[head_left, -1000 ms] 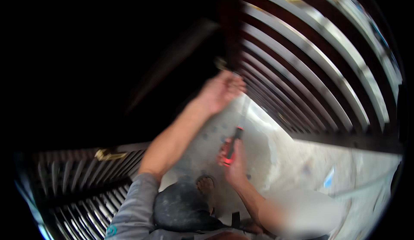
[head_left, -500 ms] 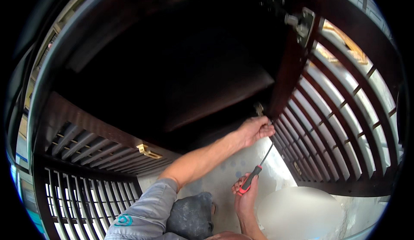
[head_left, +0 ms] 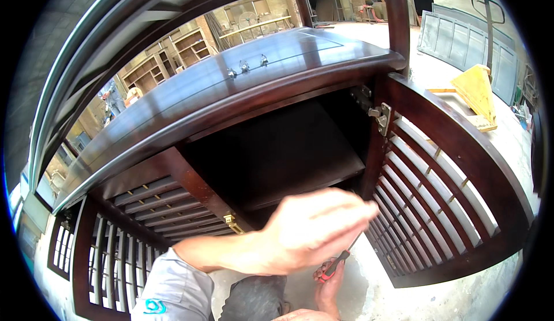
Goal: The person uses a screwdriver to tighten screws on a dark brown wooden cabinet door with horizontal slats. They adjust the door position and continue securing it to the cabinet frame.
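Observation:
My left hand point(head_left: 317, 228) is raised in front of the dark cabinet opening, close to the camera and smeared by motion. Its fingers point right toward the open slatted door point(head_left: 461, 165), and whether they hold anything is unclear. Lower down, my right hand point(head_left: 328, 289) grips the red and black handle of a screwdriver point(head_left: 336, 267). The screwdriver's shaft runs up toward the door's lower inner side, its tip hidden behind my left hand. A metal hinge point(head_left: 382, 119) joins the door's upper part to the cabinet frame. The lower hinge cannot be seen.
Three small metal hardware pieces point(head_left: 243, 66) lie on the glossy cabinet top point(head_left: 173, 99). A brass latch point(head_left: 232, 223) sits on the left slatted panel's edge. Beyond stand a yellow wooden piece point(head_left: 476, 93), grey panels point(head_left: 461, 44), a pallet truck handle point(head_left: 488, 27) and wooden shelving point(head_left: 193, 47).
My left hand has left the lower hinge area and come up nearer the camera. My view has tilted up, bringing the cabinet top into sight. My right hand still holds the screwdriver.

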Available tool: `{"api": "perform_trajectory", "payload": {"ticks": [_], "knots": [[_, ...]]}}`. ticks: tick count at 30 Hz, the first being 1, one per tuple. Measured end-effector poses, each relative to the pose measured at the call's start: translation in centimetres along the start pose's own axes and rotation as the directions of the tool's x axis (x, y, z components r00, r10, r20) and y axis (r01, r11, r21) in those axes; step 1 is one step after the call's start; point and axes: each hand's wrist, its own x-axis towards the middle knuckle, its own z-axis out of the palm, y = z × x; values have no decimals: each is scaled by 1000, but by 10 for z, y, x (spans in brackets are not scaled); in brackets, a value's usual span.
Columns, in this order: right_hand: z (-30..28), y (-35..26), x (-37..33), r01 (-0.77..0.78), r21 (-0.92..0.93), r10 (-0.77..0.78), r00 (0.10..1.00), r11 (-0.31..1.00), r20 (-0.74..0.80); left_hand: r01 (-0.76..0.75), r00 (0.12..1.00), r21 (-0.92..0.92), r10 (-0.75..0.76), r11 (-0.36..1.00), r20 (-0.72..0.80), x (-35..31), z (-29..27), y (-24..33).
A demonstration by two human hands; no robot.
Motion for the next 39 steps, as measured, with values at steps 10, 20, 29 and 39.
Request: {"api": "perform_trajectory", "payload": {"ticks": [10, 20, 29, 39], "knots": [[16, -18, -22, 2, 9, -3, 999, 1000, 40, 181, 978, 605, -75, 776, -196, 90, -92, -1], [24, -18, -29, -1, -20, 3, 996, 1000, 88, 481, 834, 685, -526, 548, -166, 116, -176, -78], [18, -14, -28, -32, -4, 32, 997, 999, -65, 192, 980, 741, -80, 643, -184, 113, -124, -59], [0, 5, -45, -1, -123, -17, 990, 992, -142, 825, 563, -247, -698, 509, 442, -81, 143, -44]]}}
